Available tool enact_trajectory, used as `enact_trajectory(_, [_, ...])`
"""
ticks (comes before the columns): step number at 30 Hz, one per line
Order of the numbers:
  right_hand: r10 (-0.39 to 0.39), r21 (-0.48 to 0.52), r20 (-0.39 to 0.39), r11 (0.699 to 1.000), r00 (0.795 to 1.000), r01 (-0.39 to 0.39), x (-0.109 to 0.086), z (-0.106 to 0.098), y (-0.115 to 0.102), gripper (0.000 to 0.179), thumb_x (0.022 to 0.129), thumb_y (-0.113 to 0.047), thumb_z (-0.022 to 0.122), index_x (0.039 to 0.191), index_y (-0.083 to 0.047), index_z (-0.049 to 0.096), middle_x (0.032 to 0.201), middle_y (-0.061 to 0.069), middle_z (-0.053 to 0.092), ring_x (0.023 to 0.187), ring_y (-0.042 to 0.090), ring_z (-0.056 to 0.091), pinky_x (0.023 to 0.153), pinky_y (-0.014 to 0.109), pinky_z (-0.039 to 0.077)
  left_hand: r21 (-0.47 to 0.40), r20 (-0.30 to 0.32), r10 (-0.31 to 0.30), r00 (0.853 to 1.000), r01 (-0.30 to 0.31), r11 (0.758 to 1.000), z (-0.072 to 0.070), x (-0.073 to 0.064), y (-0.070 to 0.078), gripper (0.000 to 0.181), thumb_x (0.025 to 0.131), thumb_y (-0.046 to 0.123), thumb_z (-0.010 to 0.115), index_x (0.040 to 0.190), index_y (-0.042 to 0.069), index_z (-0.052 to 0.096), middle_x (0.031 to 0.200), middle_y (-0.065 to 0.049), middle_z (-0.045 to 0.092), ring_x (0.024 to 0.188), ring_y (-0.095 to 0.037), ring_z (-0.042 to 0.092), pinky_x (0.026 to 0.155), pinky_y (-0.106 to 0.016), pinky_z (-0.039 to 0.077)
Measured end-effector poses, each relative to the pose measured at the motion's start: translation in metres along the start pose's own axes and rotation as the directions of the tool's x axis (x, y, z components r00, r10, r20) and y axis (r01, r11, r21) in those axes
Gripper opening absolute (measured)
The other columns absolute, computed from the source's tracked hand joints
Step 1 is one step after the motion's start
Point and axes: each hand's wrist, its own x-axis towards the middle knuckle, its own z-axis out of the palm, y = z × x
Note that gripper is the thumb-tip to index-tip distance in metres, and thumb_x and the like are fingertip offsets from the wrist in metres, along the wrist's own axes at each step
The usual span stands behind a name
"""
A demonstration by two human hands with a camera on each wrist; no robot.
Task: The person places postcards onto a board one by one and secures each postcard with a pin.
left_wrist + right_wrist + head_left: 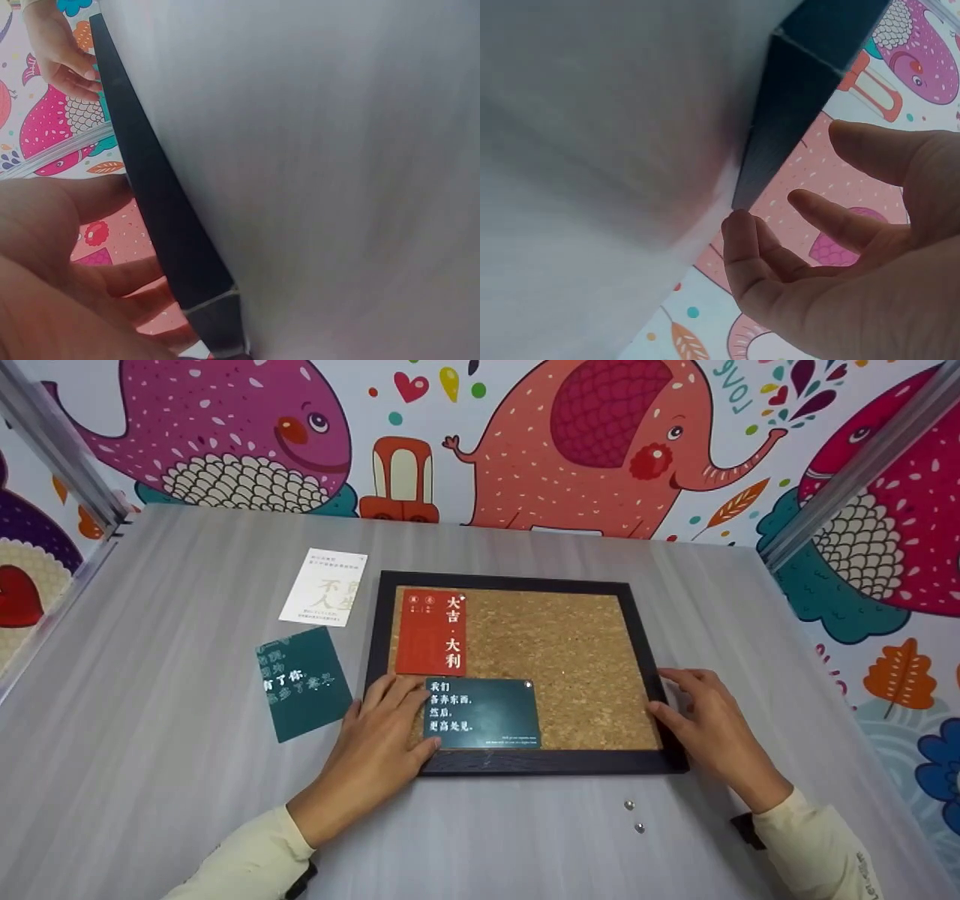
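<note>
A cork board in a black frame lies flat on the table. Pinned at its upper left is a red card with white characters. Below that, a dark green card lies sideways, a small pushpin at its top right corner. My left hand rests over the frame's lower left corner, fingertips by the green card's left edge, thumb at its lower left corner. At the frame's right side, my right hand has thumb and fingertips against the outer edge, holding nothing.
Left of the board, a white card lies above another dark green card. Two small pins sit in front of the board, toward the right. A wall printed with cartoon animals stands along the table's back.
</note>
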Motion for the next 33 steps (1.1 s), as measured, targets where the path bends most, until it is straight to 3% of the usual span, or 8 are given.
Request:
enact_trajectory(4, [-0.003, 0.005, 0.021, 1.0, 1.0, 0.003, -0.003, 0.0, 0.007, 0.056, 0.105, -0.011, 0.077, 0.153, 0.007, 0.057, 0.137, 0.033, 0.059, 0.118, 0.043, 0.064, 0.094, 0.057, 0.056, -0.005, 0.002, -0.003, 1.0, 0.003, 1.0, 0.0, 0.0, 0.0, 0.063, 0.091, 0.016, 0.092, 0.144, -0.004, 0.067, 0.156, -0.016, 0.058, 0.155, -0.043, 0.037, 0.113, -0.085, 0.035])
enact_trajectory(10, [-0.015, 0.038, 0.04, 0.999, 0.999, 0.014, -0.005, -0.001, 0.012, 0.053, 0.105, -0.004, 0.075, 0.153, 0.007, 0.058, 0.122, 0.023, 0.065, 0.104, 0.031, 0.067, 0.081, 0.029, 0.058, 0.005, -0.01, 0.009, 1.0, -0.009, 1.0, 0.0, -0.001, -0.001, 0.062, 0.09, 0.017, 0.092, 0.143, -0.004, 0.067, 0.155, -0.016, 0.059, 0.154, -0.043, 0.038, 0.113, -0.082, 0.038])
enact_trajectory(12, [-0.03, 0.045, 0.049, 0.999, 0.998, 0.027, -0.005, 0.0, 0.013, 0.052, 0.104, -0.001, 0.074, 0.153, 0.008, 0.058, 0.118, 0.02, 0.066, 0.101, 0.029, 0.067, 0.08, 0.024, 0.057, 0.009, -0.013, 0.012, 1.0, -0.012, 1.0, 0.0, -0.001, -0.001, 0.062, 0.09, 0.017, 0.093, 0.143, -0.004, 0.068, 0.155, -0.015, 0.059, 0.154, -0.043, 0.039, 0.112, -0.082, 0.038])
enact_trajectory(19, [-0.046, 0.049, 0.065, 0.998, 0.997, 0.043, -0.003, 0.0, 0.012, 0.048, 0.104, 0.003, 0.071, 0.151, 0.009, 0.06, 0.106, 0.012, 0.062, 0.093, 0.024, 0.06, 0.075, 0.025, 0.052, 0.009, -0.004, 0.011, 1.0, -0.011, 1.0, -0.001, -0.001, -0.001, 0.062, 0.091, 0.017, 0.092, 0.144, -0.004, 0.067, 0.156, -0.016, 0.059, 0.154, -0.043, 0.039, 0.112, -0.083, 0.038])
enact_trajectory(33, [-0.041, 0.067, 0.077, 0.997, 0.996, 0.036, -0.003, 0.0, 0.012, 0.048, 0.105, 0.002, 0.071, 0.151, 0.01, 0.059, 0.109, 0.014, 0.063, 0.094, 0.024, 0.058, 0.074, 0.024, 0.051, -0.053, -0.026, 0.017, 1.0, -0.019, 0.998, -0.01, -0.004, -0.002, 0.064, 0.089, 0.009, 0.093, 0.145, -0.005, 0.066, 0.159, -0.02, 0.058, 0.156, -0.047, 0.04, 0.121, -0.075, 0.034])
